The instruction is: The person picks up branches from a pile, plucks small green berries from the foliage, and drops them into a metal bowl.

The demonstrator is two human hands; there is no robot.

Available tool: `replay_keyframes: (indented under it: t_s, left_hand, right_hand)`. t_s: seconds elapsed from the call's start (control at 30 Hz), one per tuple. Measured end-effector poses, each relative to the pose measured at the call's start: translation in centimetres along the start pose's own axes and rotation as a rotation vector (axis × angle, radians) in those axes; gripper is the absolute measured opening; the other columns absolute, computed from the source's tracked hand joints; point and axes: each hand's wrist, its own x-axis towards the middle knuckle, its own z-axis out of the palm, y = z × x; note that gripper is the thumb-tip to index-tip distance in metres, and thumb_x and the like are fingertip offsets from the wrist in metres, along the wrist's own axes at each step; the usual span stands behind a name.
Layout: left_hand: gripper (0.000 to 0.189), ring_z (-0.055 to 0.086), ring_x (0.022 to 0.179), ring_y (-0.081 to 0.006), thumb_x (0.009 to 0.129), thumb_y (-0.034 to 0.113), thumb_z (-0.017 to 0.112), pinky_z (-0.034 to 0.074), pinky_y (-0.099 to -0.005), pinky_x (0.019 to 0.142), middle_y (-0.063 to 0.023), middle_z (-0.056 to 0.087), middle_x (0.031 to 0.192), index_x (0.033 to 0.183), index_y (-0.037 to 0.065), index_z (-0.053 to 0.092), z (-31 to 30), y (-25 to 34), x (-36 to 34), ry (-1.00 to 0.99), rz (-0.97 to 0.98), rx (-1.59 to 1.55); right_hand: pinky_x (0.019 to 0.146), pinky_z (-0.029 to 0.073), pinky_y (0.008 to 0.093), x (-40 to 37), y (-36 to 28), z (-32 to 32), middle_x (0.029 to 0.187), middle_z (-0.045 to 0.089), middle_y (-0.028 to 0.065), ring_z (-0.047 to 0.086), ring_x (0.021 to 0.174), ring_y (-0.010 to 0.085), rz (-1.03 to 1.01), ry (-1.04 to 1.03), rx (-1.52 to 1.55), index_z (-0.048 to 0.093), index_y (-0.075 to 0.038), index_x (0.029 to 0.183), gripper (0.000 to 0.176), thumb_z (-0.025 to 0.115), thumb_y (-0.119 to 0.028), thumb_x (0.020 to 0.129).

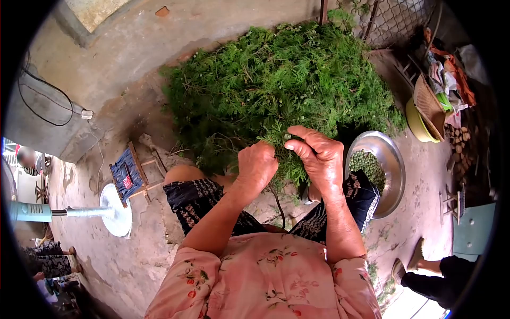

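My left hand (257, 166) is closed in a fist around a leafy evergreen sprig (290, 169), whose bare stem hangs down between my knees. To its right, my right hand (322, 159) is at the sprig's upper foliage. Its thumb and index finger curve toward each other in a pinch, with a small pale spot between their tips that I cannot make out. Just beyond both hands lies a large heap of green evergreen branches (276, 80). Beside my right knee, a wide metal basin (394, 183) holds many small green cones (366, 166).
At left are a small folding stool (139, 173) with a dark seat and a pale blue standing fan (114, 212). A wicker basket (428, 103) leans in a yellow tub (414, 125) at right. Other people's legs (425, 268) show at the lower right.
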Motion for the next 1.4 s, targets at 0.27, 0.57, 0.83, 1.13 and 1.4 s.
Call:
replay_keyframes:
  t_s: [0.27, 0.57, 0.83, 1.13, 1.4]
  left_hand:
    - [0.007, 0.058, 0.057, -0.0303, 0.056, 0.006, 0.062, 0.046, -0.0391, 0.051, -0.0108, 0.055, 0.061, 0.055, 0.004, 0.055, -0.6, 0.5, -0.2, 0.000, 0.041, 0.026]
    - [0.038, 0.058, 0.059, -0.0290, 0.056, -0.002, 0.057, 0.045, -0.0376, 0.049, -0.0088, 0.055, 0.070, 0.091, 0.010, 0.056, -0.2, -0.4, 0.7, 0.240, 0.144, -0.032]
    - [0.033, 0.057, 0.057, -0.0274, 0.059, -0.001, 0.058, 0.045, -0.0366, 0.048, -0.0085, 0.053, 0.067, 0.091, 0.007, 0.056, -0.6, 0.8, 1.1, 0.225, 0.197, 0.037]
    - [0.032, 0.057, 0.058, -0.0281, 0.058, -0.001, 0.059, 0.044, -0.0372, 0.048, -0.0078, 0.052, 0.066, 0.088, 0.008, 0.055, 0.0, 1.0, 0.8, 0.209, 0.207, -0.055]
    - [0.031, 0.057, 0.059, -0.0293, 0.058, -0.002, 0.059, 0.043, -0.0374, 0.048, -0.0081, 0.053, 0.068, 0.087, 0.009, 0.055, 0.4, 0.3, 0.7, 0.179, 0.127, 0.025]
  right_hand:
    - [0.069, 0.050, 0.0252, -1.2, 0.9, 0.7, 0.087, 0.066, 0.0109, 0.062, 0.078, 0.0143, 0.003, 0.197, 0.009, 0.064, 0.003, 0.087, 0.018, 0.069, -0.010, 0.076]
    - [0.037, 0.025, 0.0196, -0.8, 0.5, -3.3, 0.059, 0.050, 0.0002, 0.035, 0.041, 0.0062, 0.470, 0.455, 1.031, 0.057, -0.001, 0.097, 0.021, 0.058, -0.019, 0.087]
    - [0.042, 0.027, 0.0185, -3.1, 0.1, -2.8, 0.067, 0.053, -0.0027, 0.036, 0.047, 0.0045, 0.344, 0.035, 0.511, 0.064, -0.004, 0.100, 0.019, 0.061, -0.013, 0.083]
    - [0.058, 0.041, 0.0242, -3.3, -0.8, -2.0, 0.071, 0.054, 0.0037, 0.044, 0.060, 0.0138, 0.079, -0.116, -0.014, 0.063, -0.007, 0.107, 0.031, 0.065, -0.004, 0.076]
    - [0.057, 0.043, 0.0247, -4.6, -1.2, -0.4, 0.070, 0.057, 0.0065, 0.051, 0.062, 0.0142, -0.028, 0.065, -0.107, 0.065, -0.002, 0.096, 0.019, 0.065, -0.008, 0.078]
